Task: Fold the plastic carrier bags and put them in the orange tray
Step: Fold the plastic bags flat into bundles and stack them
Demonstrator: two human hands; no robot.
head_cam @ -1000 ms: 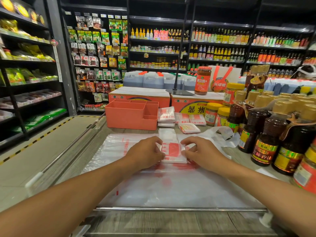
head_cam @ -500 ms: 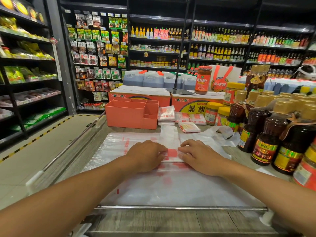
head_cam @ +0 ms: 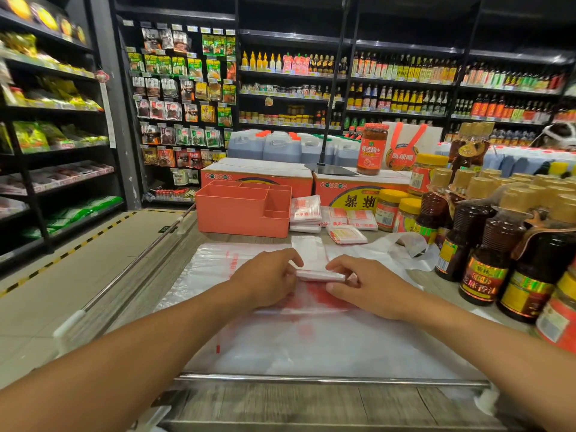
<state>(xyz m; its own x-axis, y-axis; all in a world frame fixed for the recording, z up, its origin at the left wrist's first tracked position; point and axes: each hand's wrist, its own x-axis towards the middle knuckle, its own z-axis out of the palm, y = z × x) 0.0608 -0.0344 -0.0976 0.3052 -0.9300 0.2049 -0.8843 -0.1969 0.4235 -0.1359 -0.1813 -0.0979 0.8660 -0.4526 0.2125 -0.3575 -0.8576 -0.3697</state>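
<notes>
A narrow folded white carrier bag (head_cam: 314,266) with red print lies on top of a flat stack of clear carrier bags (head_cam: 311,338). My left hand (head_cam: 268,280) and my right hand (head_cam: 367,285) pinch its near end from either side, rolled up into a thick fold. The orange tray (head_cam: 243,213) with several compartments stands behind, at the back left. Several folded bags (head_cam: 346,233) lie just right of the tray.
Dark sauce bottles (head_cam: 498,244) and yellow-lidded jars (head_cam: 389,210) crowd the right side. Orange cartons (head_cam: 258,174) stand behind the tray, one bearing a black stand base (head_cam: 330,168) and a red jar (head_cam: 372,149). A metal rail (head_cam: 311,379) runs along the near edge. Store shelves fill the background.
The near end of the folded bag has been turned up and away from me into a thicker roll, so the red print is now hidden. Both hands shifted slightly forward.
</notes>
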